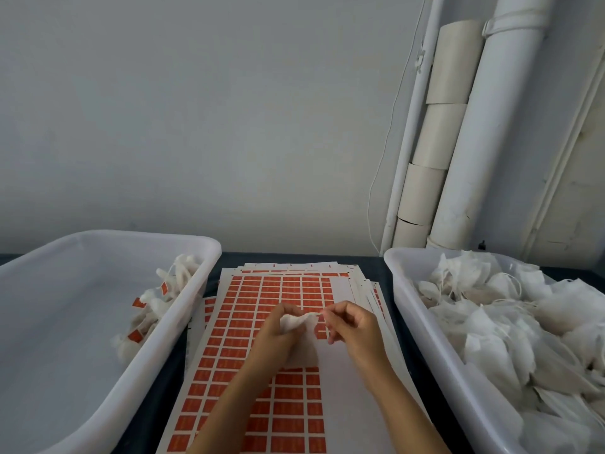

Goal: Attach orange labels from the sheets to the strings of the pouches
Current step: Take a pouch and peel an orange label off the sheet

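A: What are the hands doing over the sheets?

B: The left hand (pixel 278 329) is curling its fingers round a small white fabric pouch (pixel 296 322), holding it above the top sheet of orange rectangular labels (pixel 262 309). The right hand (pixel 352 326) is pinching the thin white string (pixel 316 313) that is coming off the pouch's upper right corner, thumb and forefinger closed on it.

A: And where is that sheet lying?

B: It is sitting on a fanned stack of similar paper sheets (pixel 360 286) on the dark tabletop (pixel 226 260), between two tubs. Part of its right side is showing bare white backing.

A: What are the tubs holding?

B: The white plastic tub on the left (pixel 108 244) is holding a few pouches with orange labels on their strings (pixel 154 306), all lying against its right wall. The white plastic tub on the right (pixel 406 290) is carrying a heap of white pouches with loose strings (pixel 510 322).

A: Anything behind?

B: A pale wall, with white pipes (pixel 484 142) and stacked cream cardboard tubes (pixel 435 136) leaning in the right corner
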Tool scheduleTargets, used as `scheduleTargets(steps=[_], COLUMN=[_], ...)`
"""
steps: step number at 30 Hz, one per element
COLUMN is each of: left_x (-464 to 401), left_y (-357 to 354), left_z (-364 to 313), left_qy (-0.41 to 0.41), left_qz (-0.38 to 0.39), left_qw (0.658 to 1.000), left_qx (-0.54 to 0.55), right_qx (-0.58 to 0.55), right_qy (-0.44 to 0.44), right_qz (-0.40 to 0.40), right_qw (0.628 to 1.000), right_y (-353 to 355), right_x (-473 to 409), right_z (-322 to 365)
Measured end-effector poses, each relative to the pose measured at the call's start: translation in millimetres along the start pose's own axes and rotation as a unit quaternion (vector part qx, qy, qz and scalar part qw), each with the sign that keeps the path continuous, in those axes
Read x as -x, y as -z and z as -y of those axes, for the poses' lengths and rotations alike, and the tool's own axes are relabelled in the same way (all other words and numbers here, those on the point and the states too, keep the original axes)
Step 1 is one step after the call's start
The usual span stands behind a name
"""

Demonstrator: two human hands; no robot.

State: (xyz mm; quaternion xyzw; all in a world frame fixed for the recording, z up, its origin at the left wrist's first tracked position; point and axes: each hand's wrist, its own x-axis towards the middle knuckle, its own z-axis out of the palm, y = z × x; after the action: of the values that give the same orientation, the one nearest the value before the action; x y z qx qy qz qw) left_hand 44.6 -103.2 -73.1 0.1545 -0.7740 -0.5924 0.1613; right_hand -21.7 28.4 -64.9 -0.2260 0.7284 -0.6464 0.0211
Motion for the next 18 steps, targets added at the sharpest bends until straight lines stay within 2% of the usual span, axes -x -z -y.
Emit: scheduleTargets(steps=[6, 11, 15, 18], left_x=[12, 8, 9, 10], left_y=[-8, -12, -9, -9], left_z=[2, 4, 7, 8], left_qy=[-0.051, -0.091, -0.130, -0.154], left_qz=[0.054, -0.031, 0.000, -0.022], left_qw=[0.996, 0.995, 0.991, 0.986], left_qx=[0.056, -0.020, -0.037, -0.066], right_qx=[0.026, 0.113, 0.176, 0.207], right_qy=[0.014, 0.087, 0.131, 0.144], right_qz=[0.012, 0.036, 0.031, 0.025], right_qw=[1.000, 0.989, 0.975, 0.967], right_y=[-8, -8, -6, -6], right_x=[7, 10, 12, 13], right_z=[-13, -15, -16, -18])
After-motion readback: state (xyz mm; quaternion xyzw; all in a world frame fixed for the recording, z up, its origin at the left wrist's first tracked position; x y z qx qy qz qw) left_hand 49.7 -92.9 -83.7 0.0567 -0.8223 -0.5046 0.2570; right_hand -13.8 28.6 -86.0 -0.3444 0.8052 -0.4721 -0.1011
